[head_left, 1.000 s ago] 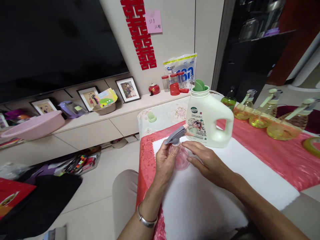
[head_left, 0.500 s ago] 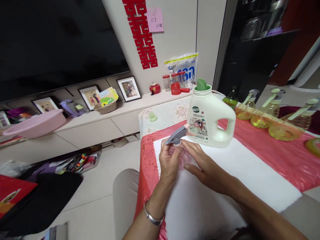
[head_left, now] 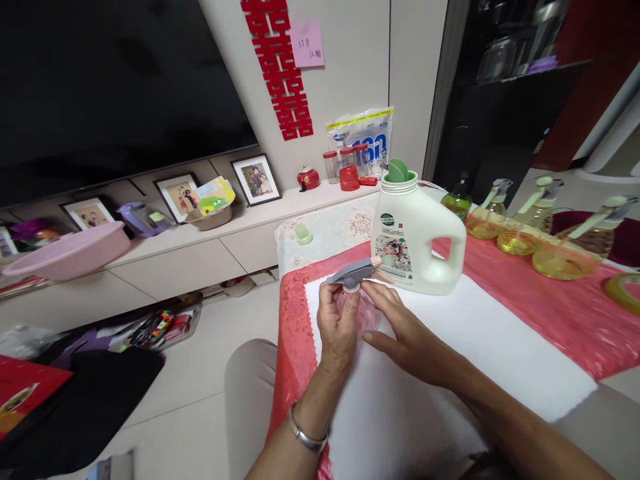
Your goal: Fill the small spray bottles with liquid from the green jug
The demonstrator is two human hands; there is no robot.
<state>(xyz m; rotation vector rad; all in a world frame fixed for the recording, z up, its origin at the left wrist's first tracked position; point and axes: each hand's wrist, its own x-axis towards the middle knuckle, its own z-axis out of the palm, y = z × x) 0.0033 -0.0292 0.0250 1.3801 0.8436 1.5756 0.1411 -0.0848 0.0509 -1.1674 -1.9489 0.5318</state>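
Observation:
A clear pinkish spray bottle (head_left: pixel 367 317) stands in front of me on a white cloth, topped by a grey trigger spray head (head_left: pixel 353 272) whose pink nozzle points right. My left hand (head_left: pixel 336 328) is closed around the collar under the spray head, thumb on the near side. From the right, my right hand (head_left: pixel 407 337) curves about the bottle, fingertips by the neck and thumb low on its side. Both hands hide much of the bottle. Just behind them stands a big pale green detergent jug (head_left: pixel 425 247), uncapped, with a green spout in its mouth.
Several spray bottles (head_left: pixel 570 247) with yellow liquid line the table's right side, near a tape roll (head_left: pixel 623 290). A green cap (head_left: pixel 303 234) lies at the back left. White cloth (head_left: pixel 500 353) covers red plastic sheeting (head_left: pixel 295 320). Jars and photo frames stand on the cabinet (head_left: pixel 175 267).
The spray head has turned slightly, its nozzle now lower and more level. Both hands keep their hold on the bottle. The whole view has shifted a little.

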